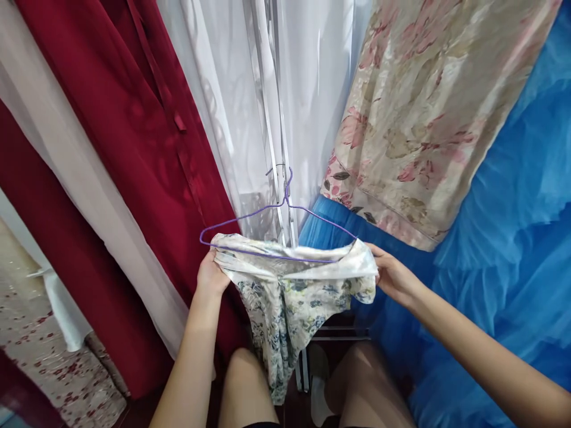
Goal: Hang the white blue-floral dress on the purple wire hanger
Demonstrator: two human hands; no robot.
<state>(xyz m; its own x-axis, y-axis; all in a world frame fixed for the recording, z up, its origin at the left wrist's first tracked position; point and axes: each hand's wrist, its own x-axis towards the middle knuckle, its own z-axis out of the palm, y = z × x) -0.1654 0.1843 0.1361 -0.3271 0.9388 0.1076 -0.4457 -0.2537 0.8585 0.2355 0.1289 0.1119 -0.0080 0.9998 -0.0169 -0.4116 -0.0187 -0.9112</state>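
Observation:
A white floral garment (307,300) with blue-grey and yellow-green print hangs in front of me, its neckline stretched wide and its lower part bunched and narrow. Within its neckline sits a purple wire hanger (286,199); the right end goes under the cloth of the right shoulder, while the left end sticks out past the fabric. My left hand (212,274) is closed on the garment's left shoulder edge. On the other side my right hand (395,276) pinches its right shoulder, with some fingertips hidden behind the cloth.
Long dark red fabric (116,131) and pale drapes hang at left. White cloth (307,71) and metal rack posts stand ahead. To the right hang a beige floral garment (414,119) and blue ruffled tulle (513,249). My legs (247,386) are below, beside the rack's base bars.

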